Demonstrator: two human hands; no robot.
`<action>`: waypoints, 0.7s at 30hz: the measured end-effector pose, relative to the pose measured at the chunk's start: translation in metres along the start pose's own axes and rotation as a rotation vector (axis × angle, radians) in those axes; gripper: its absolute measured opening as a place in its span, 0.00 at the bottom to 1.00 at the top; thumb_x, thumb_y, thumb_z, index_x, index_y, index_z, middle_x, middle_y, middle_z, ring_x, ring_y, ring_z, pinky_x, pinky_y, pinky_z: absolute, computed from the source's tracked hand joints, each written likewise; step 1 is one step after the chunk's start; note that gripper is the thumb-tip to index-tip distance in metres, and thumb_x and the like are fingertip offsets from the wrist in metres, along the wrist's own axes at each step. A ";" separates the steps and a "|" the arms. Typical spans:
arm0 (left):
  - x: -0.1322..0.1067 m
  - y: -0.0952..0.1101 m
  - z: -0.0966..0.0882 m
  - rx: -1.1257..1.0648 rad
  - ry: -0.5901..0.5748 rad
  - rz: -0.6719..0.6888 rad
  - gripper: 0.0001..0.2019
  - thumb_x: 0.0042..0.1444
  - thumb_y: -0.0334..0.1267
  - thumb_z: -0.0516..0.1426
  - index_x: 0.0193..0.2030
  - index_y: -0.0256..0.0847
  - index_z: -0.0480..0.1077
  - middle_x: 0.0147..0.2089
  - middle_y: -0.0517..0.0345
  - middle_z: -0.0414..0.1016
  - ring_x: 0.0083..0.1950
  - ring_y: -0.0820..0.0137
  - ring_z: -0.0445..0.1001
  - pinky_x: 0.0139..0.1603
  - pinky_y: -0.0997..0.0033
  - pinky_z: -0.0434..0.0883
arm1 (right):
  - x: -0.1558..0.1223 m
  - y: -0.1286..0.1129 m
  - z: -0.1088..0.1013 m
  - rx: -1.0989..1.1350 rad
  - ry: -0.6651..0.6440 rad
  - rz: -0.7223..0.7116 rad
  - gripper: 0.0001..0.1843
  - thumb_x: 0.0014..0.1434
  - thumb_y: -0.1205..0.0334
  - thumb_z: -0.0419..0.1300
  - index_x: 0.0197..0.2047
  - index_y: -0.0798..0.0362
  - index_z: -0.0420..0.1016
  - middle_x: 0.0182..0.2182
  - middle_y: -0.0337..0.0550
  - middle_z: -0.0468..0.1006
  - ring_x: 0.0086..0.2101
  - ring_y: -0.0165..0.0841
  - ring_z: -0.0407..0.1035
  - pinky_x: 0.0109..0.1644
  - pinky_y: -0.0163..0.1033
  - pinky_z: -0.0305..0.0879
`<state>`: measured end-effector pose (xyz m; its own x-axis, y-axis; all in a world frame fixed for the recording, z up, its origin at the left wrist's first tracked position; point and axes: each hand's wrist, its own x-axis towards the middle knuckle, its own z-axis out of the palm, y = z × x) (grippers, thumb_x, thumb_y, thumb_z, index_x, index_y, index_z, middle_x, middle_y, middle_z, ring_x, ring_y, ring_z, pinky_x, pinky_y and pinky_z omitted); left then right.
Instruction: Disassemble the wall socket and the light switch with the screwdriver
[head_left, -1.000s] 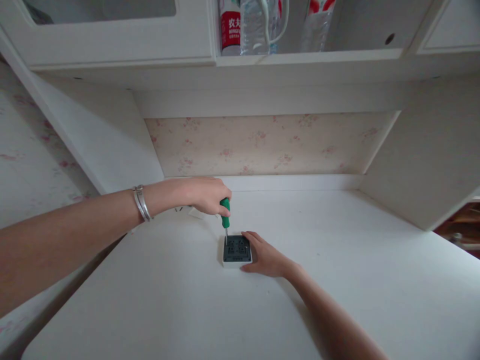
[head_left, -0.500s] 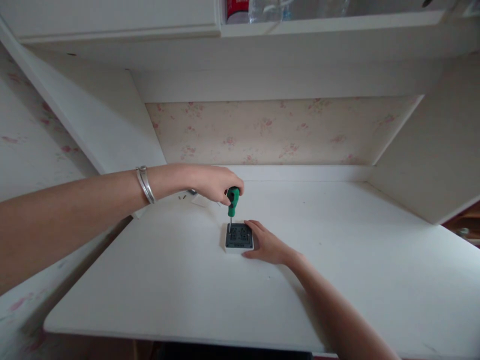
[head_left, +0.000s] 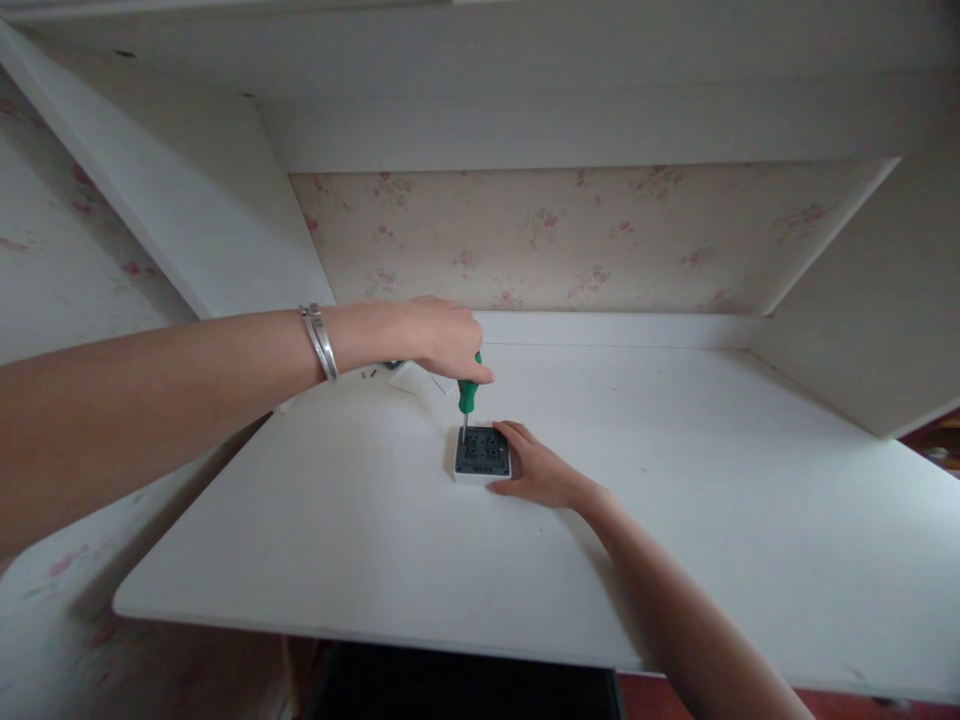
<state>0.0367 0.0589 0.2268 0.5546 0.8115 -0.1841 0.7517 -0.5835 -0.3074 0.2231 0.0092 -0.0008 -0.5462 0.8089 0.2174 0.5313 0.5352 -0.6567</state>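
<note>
A square wall socket box [head_left: 472,478] with a white body and a dark grey top face lies flat on the white desk. My left hand [head_left: 444,338], a silver bracelet on its wrist, comes in from above and is closed around the green handle of a screwdriver [head_left: 466,398]. The screwdriver stands nearly upright, its metal shaft reaching down to the left part of the dark face; the very tip is too small to make out. With its thumb and fingers on the right side of the box, my right hand [head_left: 538,474] grips it against the desk.
Behind my left forearm lie small dark screw-like pieces [head_left: 369,374], a flat white piece [head_left: 407,379] and a partly hidden dark object [head_left: 393,365]. White side panels and an overhead cabinet [head_left: 480,50] enclose the desk [head_left: 315,530]. Floral wallpaper [head_left: 540,235] covers the back.
The view has tilted downward, so the cabinet shelf is out of sight. My left hand has turned on the screwdriver's handle, its fingers now covering more of the top. My right hand keeps its grip.
</note>
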 end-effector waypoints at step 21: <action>-0.003 -0.001 -0.001 -0.021 -0.059 0.048 0.30 0.47 0.64 0.53 0.46 0.43 0.74 0.42 0.47 0.76 0.40 0.57 0.71 0.38 0.64 0.63 | -0.001 0.001 0.002 -0.008 0.009 -0.013 0.49 0.46 0.52 0.66 0.66 0.51 0.47 0.61 0.52 0.55 0.58 0.43 0.56 0.62 0.48 0.53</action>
<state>0.0346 0.0566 0.2282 0.5687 0.7828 -0.2528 0.7325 -0.6217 -0.2773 0.2232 0.0084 -0.0034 -0.5472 0.8042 0.2321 0.5297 0.5474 -0.6479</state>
